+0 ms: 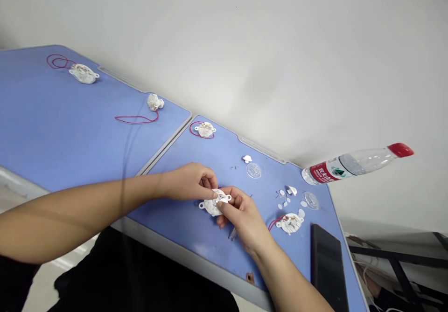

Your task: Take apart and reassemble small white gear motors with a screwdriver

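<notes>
Both hands meet over the near part of the blue table, at a round white plastic piece (212, 205) with small ring tabs on its sides. My right hand (241, 214) grips it from the right, thumb on top and fingers underneath. My left hand (192, 181) reaches in from the left, its thumb and fingertips pressed on the upper face of the piece. What lies under the fingertips is too small to tell. Just below my right hand's fingers, a clear tube-like part (233, 234) lies on the table, partly hidden.
Similar white pieces with red wires lie at the right (290, 224), centre back (205, 129) and left (84, 73). Clear discs (254, 170), small white parts, a dark phone (328, 265) and a red-capped bottle (350, 165) are also on the blue table (175, 251).
</notes>
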`<act>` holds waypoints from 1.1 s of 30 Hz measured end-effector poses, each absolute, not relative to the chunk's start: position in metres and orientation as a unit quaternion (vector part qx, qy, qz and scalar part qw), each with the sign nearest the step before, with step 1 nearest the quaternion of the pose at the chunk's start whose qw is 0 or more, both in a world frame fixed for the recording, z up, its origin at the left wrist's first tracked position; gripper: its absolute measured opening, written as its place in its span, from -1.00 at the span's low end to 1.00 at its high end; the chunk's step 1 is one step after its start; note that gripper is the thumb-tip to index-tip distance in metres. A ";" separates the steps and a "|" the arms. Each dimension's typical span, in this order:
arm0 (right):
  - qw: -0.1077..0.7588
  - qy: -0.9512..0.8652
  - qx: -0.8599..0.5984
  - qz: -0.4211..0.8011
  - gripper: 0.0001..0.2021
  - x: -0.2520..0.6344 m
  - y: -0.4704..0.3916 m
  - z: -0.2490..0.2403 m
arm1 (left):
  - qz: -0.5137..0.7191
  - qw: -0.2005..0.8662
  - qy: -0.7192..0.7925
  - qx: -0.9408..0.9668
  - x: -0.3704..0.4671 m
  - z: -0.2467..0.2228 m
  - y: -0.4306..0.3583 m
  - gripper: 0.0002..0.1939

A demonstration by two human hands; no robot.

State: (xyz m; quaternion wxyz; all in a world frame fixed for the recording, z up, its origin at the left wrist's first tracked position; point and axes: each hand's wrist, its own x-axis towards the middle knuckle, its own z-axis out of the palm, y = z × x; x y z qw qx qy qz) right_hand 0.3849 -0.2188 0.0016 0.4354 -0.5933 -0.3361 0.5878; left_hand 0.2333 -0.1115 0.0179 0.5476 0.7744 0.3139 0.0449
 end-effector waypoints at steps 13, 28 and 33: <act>0.426 -0.341 -0.614 0.571 -0.79 0.383 -0.217 0.004 | 0.064 0.450 0.294 0.841 0.229 0.025 -0.115 -0.74; 0.433 -0.319 -0.607 0.585 -0.77 0.382 -0.217 0.003 | 0.071 0.450 0.270 0.848 0.229 0.019 -0.113 -0.75; 0.437 -0.313 -0.603 0.589 -0.78 0.382 -0.217 0.004 | 0.076 0.518 0.273 0.807 0.228 0.016 -0.111 -0.73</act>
